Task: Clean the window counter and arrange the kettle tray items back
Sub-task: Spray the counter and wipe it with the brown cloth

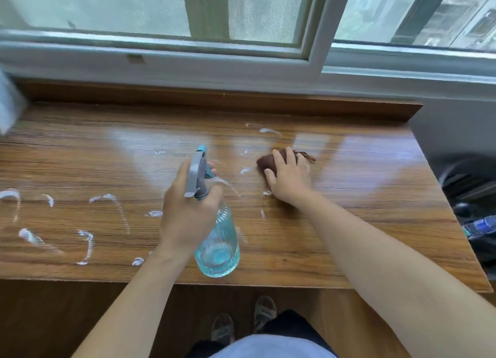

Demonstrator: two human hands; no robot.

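1. Wood-grain counter (349,223) under the window is streaked with white foam (107,199), mostly at left.
2. A brown cloth (268,161) is pressed flat under the right hand (291,179), fingers spread, for wiping.
3. The spray bottle (217,239) is gripped at its neck by the left hand (188,210), apparently ready to spray.
4. No kettle tray is seen.

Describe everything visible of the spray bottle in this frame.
The spray bottle has a clear, ribbed, blue-tinted body that looks like plastic, a grey trigger head and a teal nozzle tip pointing toward the window. A little liquid sits at its base. It is tilted, base toward the camera, held above the wooden counter. The left hand grips its neck, a finger by the trigger.
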